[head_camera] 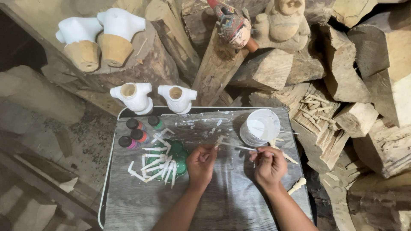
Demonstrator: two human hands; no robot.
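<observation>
My left hand (pixel 201 161) pinches a small white-painted wooden piece (pixel 220 140) over the grey wood-grain table (pixel 227 201). A thin brush (pixel 238 147) is held in my right hand (pixel 269 164), its tip touching that piece. Just beyond my right hand stands a clear plastic cup of white paint (pixel 259 126). Left of my left hand, several white-painted sticks (pixel 156 164) lie across a green dish (pixel 180 158).
Several small paint bottles (pixel 136 130) stand at the table's far left. Two white torso carvings (pixel 152 97) sit at the far edge, two more (pixel 100 36) on a log behind. Split logs, unpainted pegs (pixel 314 109) and a painted puppet head (pixel 233 23) crowd the right and back.
</observation>
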